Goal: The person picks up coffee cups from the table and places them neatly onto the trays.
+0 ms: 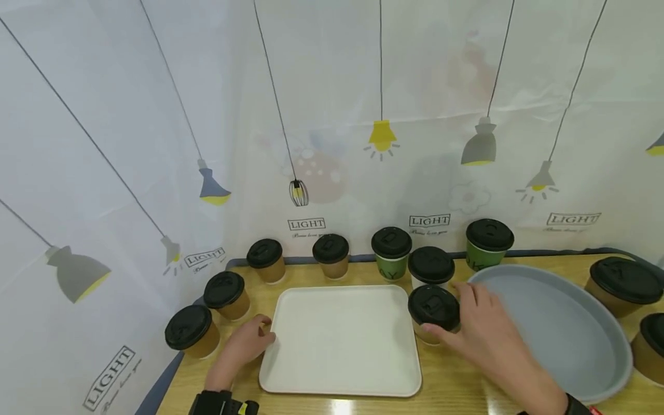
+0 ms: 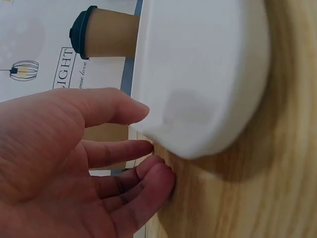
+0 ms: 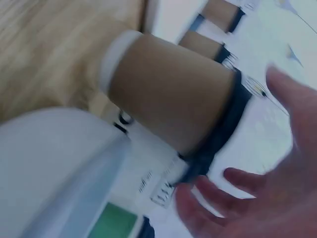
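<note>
Head view: right fingers point(image 1: 466, 298) flank a tapered, round-lidded paper cup point(image 1: 433, 306).

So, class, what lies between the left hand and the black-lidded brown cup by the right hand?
In the head view, the white rectangular tray lies between the left hand and that black-lidded brown cup; the tray is bare.

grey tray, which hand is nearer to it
Right. The right hand is at the left side of the grey tray, by a black-lidded cup; the left hand is farther away, at the left edge of the white tray.
</note>
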